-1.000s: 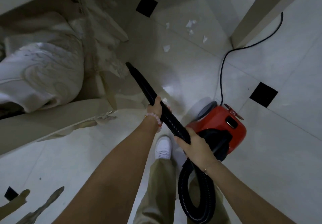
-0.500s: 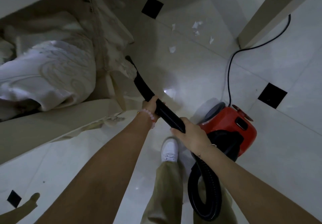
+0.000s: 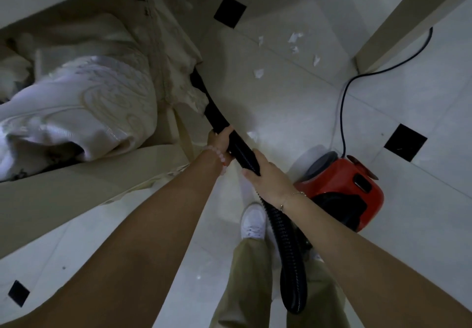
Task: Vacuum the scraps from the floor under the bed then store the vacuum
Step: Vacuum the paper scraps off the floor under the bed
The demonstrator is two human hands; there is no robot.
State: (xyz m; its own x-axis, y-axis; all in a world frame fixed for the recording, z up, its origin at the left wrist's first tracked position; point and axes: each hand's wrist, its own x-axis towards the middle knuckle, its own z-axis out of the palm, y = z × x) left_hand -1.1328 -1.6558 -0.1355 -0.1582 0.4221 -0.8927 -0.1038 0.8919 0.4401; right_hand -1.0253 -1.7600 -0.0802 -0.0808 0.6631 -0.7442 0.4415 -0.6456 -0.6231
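Pushing forward, the black wand (image 3: 214, 113) now has its tip tucked behind the drape of the bed (image 3: 76, 92) at centre frame, where a moment ago it lay in the open, so suction is probably reaching underneath. The left hand (image 3: 221, 143) grips the wand. The right hand (image 3: 265, 177) wraps the ribbed hose (image 3: 283, 238) just behind it. The paper scraps (image 3: 293, 39) still lie on the floor (image 3: 281, 103) at upper right. The red vacuum (image 3: 342, 187) sits at right, its body closed, its contents unseen.
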